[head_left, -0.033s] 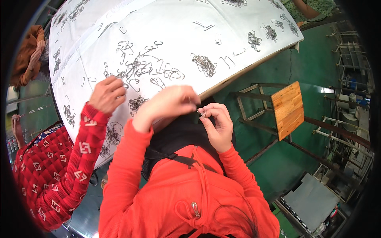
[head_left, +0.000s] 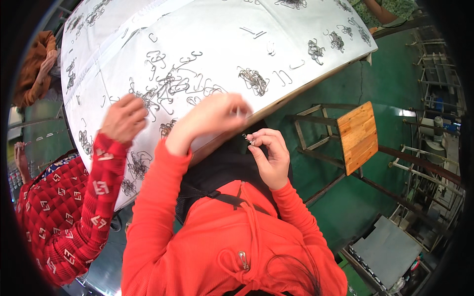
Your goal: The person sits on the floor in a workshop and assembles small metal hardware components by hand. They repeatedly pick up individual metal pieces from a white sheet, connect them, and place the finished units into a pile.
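My left hand, in an orange-red sleeve, is curled at the near edge of the white table. Its fingertips pinch a small pale wire piece that is mostly hidden. Just below the table edge, over my black cloth, my right hand pinches a small dark wire hook between thumb and fingers. The two hands are close together but apart. A loose tangle of bent wire hooks lies on the table beyond my left hand.
A co-worker's hand in a red patterned sleeve rests on the wire pile to my left. Smaller wire heaps dot the table. A wooden-seated metal stool stands on the green floor to the right. Another person sits far left.
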